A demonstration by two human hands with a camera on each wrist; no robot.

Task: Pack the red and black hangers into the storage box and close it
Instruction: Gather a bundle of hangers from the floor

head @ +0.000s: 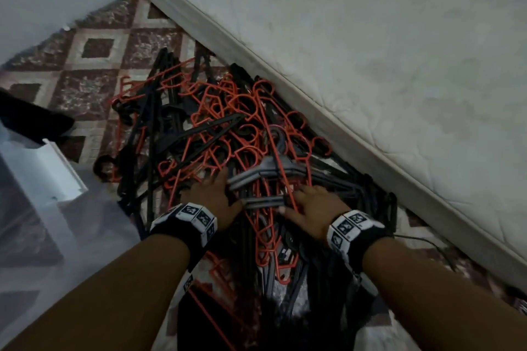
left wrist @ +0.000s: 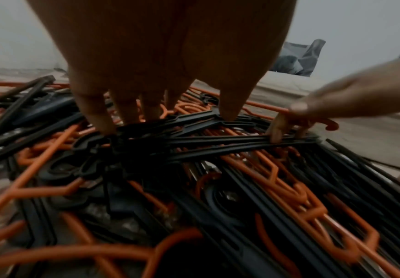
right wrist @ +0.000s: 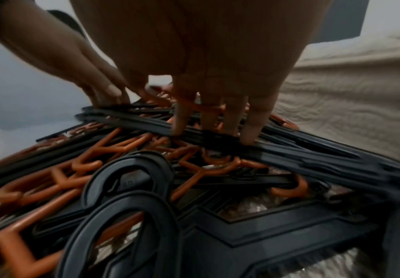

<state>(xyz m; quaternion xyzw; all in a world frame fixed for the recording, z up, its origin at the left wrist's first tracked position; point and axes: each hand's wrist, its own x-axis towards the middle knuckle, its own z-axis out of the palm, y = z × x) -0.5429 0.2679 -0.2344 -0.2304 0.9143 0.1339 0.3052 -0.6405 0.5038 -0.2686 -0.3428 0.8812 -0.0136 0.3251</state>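
Note:
A tangled pile of red and black hangers (head: 216, 122) lies on the rug beside the mattress. On its near side rests a stack of dark hangers (head: 268, 177), slightly raised above the others. My left hand (head: 214, 194) grips the stack's left end, fingers reaching down over it (left wrist: 168, 122). My right hand (head: 310, 205) grips its right part, thumb on top and fingers curled over the bars (right wrist: 213, 131). The same stack (left wrist: 217, 143) runs between both hands. The translucent storage box (head: 34, 194) stands at the lower left, mostly out of frame.
A white mattress (head: 370, 65) edges the pile on the right. The patterned rug (head: 94, 74) stretches left toward a white wall. A dark cloth (head: 34, 120) lies beyond the box. A thin cable (head: 427, 242) runs along the mattress edge.

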